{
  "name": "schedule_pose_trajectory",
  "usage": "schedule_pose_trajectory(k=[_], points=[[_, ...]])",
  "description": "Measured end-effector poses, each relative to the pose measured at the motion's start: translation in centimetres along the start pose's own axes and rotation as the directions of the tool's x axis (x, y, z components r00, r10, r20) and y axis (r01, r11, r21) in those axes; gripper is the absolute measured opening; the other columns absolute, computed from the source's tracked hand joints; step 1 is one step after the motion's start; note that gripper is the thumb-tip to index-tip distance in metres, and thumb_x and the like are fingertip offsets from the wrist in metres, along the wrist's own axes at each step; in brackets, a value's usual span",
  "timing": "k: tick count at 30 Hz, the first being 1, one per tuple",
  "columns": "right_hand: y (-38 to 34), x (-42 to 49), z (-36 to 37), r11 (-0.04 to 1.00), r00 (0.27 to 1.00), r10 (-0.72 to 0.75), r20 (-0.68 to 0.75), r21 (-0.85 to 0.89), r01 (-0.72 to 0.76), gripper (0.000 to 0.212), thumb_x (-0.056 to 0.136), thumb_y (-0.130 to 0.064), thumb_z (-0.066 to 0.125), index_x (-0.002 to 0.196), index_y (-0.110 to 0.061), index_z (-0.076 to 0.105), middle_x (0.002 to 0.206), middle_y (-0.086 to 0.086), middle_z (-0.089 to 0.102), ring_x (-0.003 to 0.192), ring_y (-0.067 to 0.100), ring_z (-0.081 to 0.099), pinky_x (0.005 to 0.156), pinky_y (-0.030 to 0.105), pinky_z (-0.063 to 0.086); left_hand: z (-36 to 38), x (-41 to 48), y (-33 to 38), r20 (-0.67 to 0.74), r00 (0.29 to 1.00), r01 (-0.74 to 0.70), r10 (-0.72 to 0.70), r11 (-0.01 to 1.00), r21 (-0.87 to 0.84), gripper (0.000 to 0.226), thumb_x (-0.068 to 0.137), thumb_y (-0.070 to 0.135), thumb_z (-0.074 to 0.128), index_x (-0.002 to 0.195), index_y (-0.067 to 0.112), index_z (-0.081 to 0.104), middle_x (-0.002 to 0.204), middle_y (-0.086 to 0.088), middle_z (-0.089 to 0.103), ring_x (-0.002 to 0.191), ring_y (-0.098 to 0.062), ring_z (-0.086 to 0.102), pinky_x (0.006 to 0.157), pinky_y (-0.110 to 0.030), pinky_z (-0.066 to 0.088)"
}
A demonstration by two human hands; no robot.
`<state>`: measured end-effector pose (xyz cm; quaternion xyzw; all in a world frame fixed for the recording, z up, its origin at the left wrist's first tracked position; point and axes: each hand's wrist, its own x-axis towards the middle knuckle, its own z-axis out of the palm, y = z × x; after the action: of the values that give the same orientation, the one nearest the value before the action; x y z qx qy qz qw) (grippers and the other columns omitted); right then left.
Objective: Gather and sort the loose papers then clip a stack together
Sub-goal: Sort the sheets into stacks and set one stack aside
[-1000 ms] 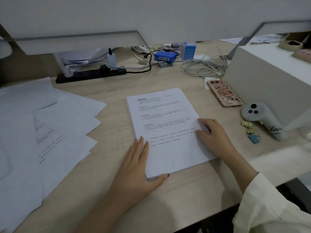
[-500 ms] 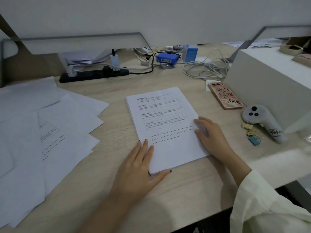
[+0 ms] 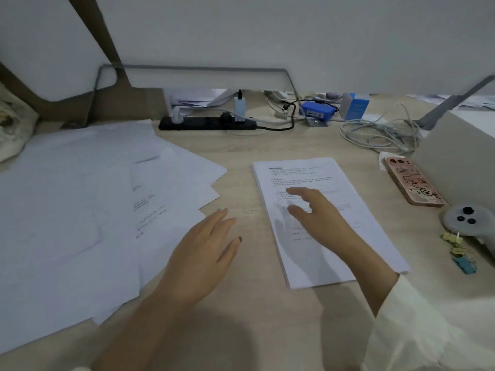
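On the right half of the worktop (image 3: pixel 267 330) the squared stack (image 3: pixel 375 236) lies flat, printed side up, and both hands have just come off it. Half a second ago the left hand (image 3: pixel 206 253) bracketed its near-left corner and the right hand (image 3: pixel 321 220) pressed its right edge. Now the left hand is over bare wood between the stack and the loose papers (image 3: pixel 80 210), its fingers (image 3: pixel 222 218) straight and close together, holding nothing, tips near the closest sheet. The right hand hovers above the stack's middle, blurred, its fingers (image 3: pixel 302 192) loosely spread and empty. The view has also swung left onto the fanned sheets. I judge the squaring done for now and another gathering pass beginning; the binder clips (image 3: pixel 455 250) at the far right lie untouched, so clipping looks some way off.
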<state>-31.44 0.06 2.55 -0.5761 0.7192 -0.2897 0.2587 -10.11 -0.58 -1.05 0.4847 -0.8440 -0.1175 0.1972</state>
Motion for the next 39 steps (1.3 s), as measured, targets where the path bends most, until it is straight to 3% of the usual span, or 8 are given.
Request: schedule_pose_trajectory(k=[5, 14, 19, 22, 25, 29, 32, 39], points=[[-6.7, 1.3, 6.0, 0.993, 0.962, -0.077, 0.261, 0.108, 0.050, 0.037, 0.095, -0.025, 0.047, 0.132, -0.030, 0.047, 0.144, -0.005, 0.040, 0.133, 0.010, 0.036, 0.093, 0.020, 0.030, -3.9, -2.0, -7.5, -0.145, 0.971, 0.191, -0.189, 0.982, -0.004, 0.050, 0.094, 0.047, 0.036, 0.140, 0.027, 0.036, 0.154, 0.012, 0.024, 0.141, -0.007, 0.021, 0.110, -0.020, 0.015], [-16.6, 1.9, 15.8, 0.958, 0.856, -0.131, 0.500, 0.286, -0.020, 0.040, 0.093, -0.019, 0.050, 0.132, -0.026, 0.047, 0.134, -0.006, 0.045, 0.108, 0.008, 0.049, 0.084, 0.018, 0.037, -8.9, -8.0, -19.2, 0.052, 0.756, 0.628, -0.653, 0.745, 0.224, 0.093, 0.079, 0.074, 0.029, 0.149, 0.022, -0.002, 0.159, -0.005, -0.008, 0.146, -0.019, -0.007, 0.119, -0.037, 0.001], [-18.3, 1.9, 20.0, 0.842, 0.818, 0.000, 0.575, 0.442, -0.310, 0.047, 0.089, -0.017, 0.055, 0.135, -0.018, 0.044, 0.135, 0.008, 0.050, 0.113, 0.022, 0.056, 0.104, 0.036, 0.043, -9.4, -7.9, -19.7, 0.010, 0.821, 0.539, -0.571, 0.781, 0.316, 0.085, 0.083, 0.072, 0.012, 0.147, 0.016, 0.017, 0.157, -0.009, 0.017, 0.144, -0.022, 0.018, 0.113, -0.036, 0.024], [-19.2, 1.9, 21.6, 0.797, 0.815, 0.040, 0.577, 0.474, -0.375, 0.045, 0.088, -0.012, 0.055, 0.132, -0.012, 0.044, 0.115, 0.014, 0.062, 0.097, 0.024, 0.062, 0.098, 0.038, 0.048, -9.3, -8.1, -20.2, -0.014, 0.871, 0.472, -0.492, 0.827, 0.305, 0.085, 0.086, 0.061, 0.006, 0.111, 0.005, 0.064, 0.114, -0.018, 0.066, 0.099, -0.028, 0.068, 0.070, -0.037, 0.057], [-20.4, 1.1, 22.4, 0.801, 0.779, -0.059, 0.625, 0.495, -0.337, 0.037, 0.087, -0.012, 0.057, 0.125, -0.009, 0.054, 0.109, 0.014, 0.068, 0.097, 0.021, 0.064, 0.093, 0.032, 0.052, -8.8, -8.6, -20.5, -0.079, 0.905, 0.412, -0.417, 0.820, 0.396, 0.051, 0.080, 0.040, 0.036, 0.089, 0.005, 0.072, 0.088, -0.013, 0.074, 0.074, -0.026, 0.073, 0.049, -0.033, 0.055], [-20.9, 1.1, 22.3, 0.911, 0.829, -0.140, 0.541, 0.399, -0.107, 0.035, 0.091, -0.015, 0.052, 0.125, -0.021, 0.056, 0.123, -0.004, 0.058, 0.116, 0.012, 0.052, 0.086, 0.016, 0.042, -9.3, -8.3, -20.9, -0.236, 0.838, 0.538, -0.493, 0.819, 0.201, 0.042, 0.096, 0.021, 0.034, 0.135, 0.012, 0.047, 0.137, -0.008, 0.053, 0.118, -0.026, 0.057, 0.089, -0.036, 0.048], [-19.1, 2.8, 21.2, 0.960, 0.957, -0.013, 0.291, 0.272, -0.070, 0.049, 0.087, -0.019, 0.058, 0.134, -0.020, 0.043, 0.139, 0.006, 0.041, 0.126, 0.020, 0.042, 0.095, 0.027, 0.038, -10.3, -8.7, -20.3, -0.434, 0.651, 0.609, -0.622, 0.770, -0.190, 0.041, 0.099, 0.026, 0.032, 0.132, 0.012, 0.051, 0.131, -0.010, 0.059, 0.115, -0.030, 0.058, 0.093, -0.037, 0.043], [-18.7, 2.6, 22.3, 0.941, 0.971, 0.072, 0.227, -0.337, 0.009, 0.087, 0.074, -0.045, 0.070, 0.136, -0.005, 0.023, 0.133, 0.013, 0.036, 0.125, 0.028, 0.038, 0.100, 0.035, 0.037, -13.4, -9.3, -17.4, -0.277, 0.432, -0.025, -0.858, 0.295, -0.955, 0.029, 0.094, 0.025, 0.048, 0.120, 0.018, 0.058, 0.115, 0.008, 0.066, 0.104, -0.008, 0.063, 0.088, -0.023, 0.053]])
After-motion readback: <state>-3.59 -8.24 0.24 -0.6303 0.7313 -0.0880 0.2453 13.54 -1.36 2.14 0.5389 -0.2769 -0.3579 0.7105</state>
